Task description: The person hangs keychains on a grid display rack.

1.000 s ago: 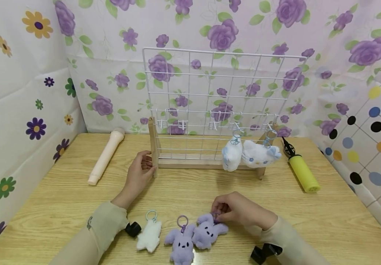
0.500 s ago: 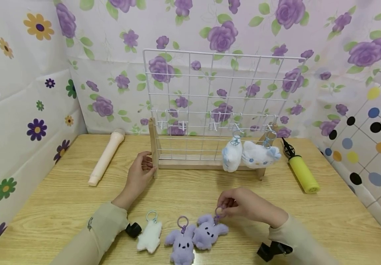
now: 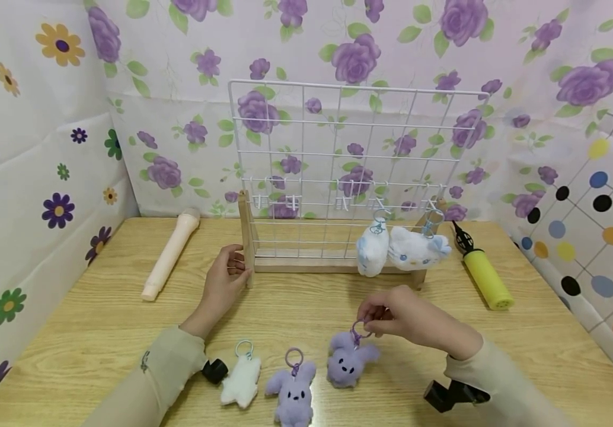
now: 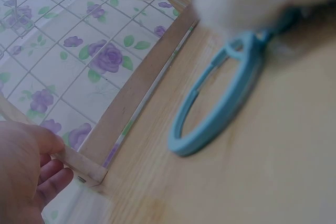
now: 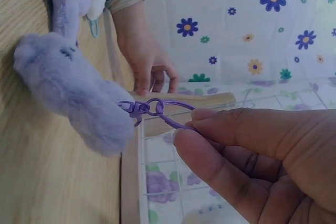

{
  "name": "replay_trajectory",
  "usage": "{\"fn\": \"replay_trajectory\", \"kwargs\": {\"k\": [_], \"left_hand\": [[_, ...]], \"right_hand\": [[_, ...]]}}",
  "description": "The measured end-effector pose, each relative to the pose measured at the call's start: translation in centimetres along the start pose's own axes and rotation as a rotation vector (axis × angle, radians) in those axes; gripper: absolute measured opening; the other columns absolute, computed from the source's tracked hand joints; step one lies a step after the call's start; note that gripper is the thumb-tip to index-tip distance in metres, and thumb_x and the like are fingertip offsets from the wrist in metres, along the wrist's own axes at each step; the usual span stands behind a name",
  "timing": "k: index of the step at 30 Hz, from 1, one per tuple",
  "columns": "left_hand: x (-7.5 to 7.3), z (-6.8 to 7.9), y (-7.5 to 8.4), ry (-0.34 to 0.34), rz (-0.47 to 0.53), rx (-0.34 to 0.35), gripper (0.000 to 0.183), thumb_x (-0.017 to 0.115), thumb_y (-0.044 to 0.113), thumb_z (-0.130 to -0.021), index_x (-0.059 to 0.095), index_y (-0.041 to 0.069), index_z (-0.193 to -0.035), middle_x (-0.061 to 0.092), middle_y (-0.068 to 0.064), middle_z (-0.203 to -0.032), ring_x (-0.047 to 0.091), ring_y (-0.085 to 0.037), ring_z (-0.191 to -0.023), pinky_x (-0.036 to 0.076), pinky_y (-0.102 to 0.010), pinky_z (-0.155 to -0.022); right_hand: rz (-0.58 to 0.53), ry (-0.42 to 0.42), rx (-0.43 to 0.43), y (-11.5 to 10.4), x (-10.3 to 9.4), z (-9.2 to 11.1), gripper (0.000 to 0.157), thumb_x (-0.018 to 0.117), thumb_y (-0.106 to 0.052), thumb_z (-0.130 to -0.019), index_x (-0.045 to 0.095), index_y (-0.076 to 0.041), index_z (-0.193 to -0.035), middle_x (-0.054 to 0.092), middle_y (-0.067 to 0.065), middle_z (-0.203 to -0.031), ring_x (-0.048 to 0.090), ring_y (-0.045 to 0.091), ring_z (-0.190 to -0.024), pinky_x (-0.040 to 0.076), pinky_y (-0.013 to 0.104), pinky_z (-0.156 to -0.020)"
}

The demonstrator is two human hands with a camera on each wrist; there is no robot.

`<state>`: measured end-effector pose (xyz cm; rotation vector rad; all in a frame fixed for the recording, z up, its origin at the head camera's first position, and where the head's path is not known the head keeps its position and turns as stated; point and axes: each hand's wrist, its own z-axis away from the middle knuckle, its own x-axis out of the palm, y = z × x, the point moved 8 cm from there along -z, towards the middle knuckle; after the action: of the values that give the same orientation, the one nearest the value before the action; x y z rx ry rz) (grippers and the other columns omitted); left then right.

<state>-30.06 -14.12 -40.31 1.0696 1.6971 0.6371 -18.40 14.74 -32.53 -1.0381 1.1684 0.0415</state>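
Note:
My right hand (image 3: 410, 317) pinches the purple ring (image 5: 176, 114) of a purple plush keychain (image 3: 346, 359) between thumb and forefinger. The plush hangs from its clasp, tilted, just over the table or brushing it; I cannot tell which. My left hand (image 3: 223, 283) grips the left wooden post (image 3: 246, 240) of a white wire grid rack (image 3: 306, 121), thumb in front. A second purple plush keychain (image 3: 293, 396) and a white plush keychain (image 3: 241, 379) with a teal ring (image 4: 210, 100) lie near the front edge of the view.
Two white-and-blue plush keychains, one seen side-on (image 3: 373, 249) and one cat-faced (image 3: 418, 249), hang from hooks at the rack's right. Several white hooks (image 3: 291, 203) line the grid. A pale stick (image 3: 172, 255) lies left; a yellow hand pump (image 3: 487, 279) lies right.
My right hand has moved up and to the right, drawing the purple plush keychain by its ring away from the other purple one. My left hand stays on the post.

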Motion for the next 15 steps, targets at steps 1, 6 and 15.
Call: {"fn": "replay_trajectory", "kwargs": {"k": [1, 6, 15], "left_hand": [[0.0, 0.0, 0.0, 0.000, 0.002, 0.000, 0.052, 0.067, -0.004, -0.086, 0.043, -0.001, -0.131, 0.056, -0.020, -0.111, 0.060, -0.030, -0.096, 0.055, -0.040, -0.084], [-0.1, 0.0, 0.1, -0.001, 0.000, -0.001, 0.052, 0.067, -0.004, -0.086, 0.042, 0.000, -0.132, 0.056, -0.019, -0.111, 0.060, -0.030, -0.096, 0.055, -0.040, -0.084], [-0.1, 0.1, 0.0, -0.001, 0.002, -0.018, 0.052, 0.067, -0.003, -0.086, 0.043, 0.000, -0.132, 0.056, -0.019, -0.111, 0.060, -0.029, -0.096, 0.054, -0.041, -0.084]], "right_hand": [[0.002, 0.005, -0.002, -0.2, -0.2, 0.0, 0.007, 0.064, -0.011, -0.091, 0.068, -0.009, -0.097, 0.071, 0.001, -0.084, 0.062, 0.000, -0.070, 0.056, 0.021, -0.061], [0.008, 0.061, 0.004, -0.6, -1.4, -0.2, 0.008, 0.065, -0.013, -0.091, 0.068, -0.010, -0.097, 0.071, 0.003, -0.085, 0.063, 0.000, -0.071, 0.057, 0.022, -0.062], [-0.024, 0.288, 0.012, -0.6, -2.7, -0.8, 0.012, 0.067, -0.015, -0.090, 0.069, -0.011, -0.101, 0.071, 0.001, -0.092, 0.063, 0.003, -0.080, 0.058, 0.021, -0.068]]}}
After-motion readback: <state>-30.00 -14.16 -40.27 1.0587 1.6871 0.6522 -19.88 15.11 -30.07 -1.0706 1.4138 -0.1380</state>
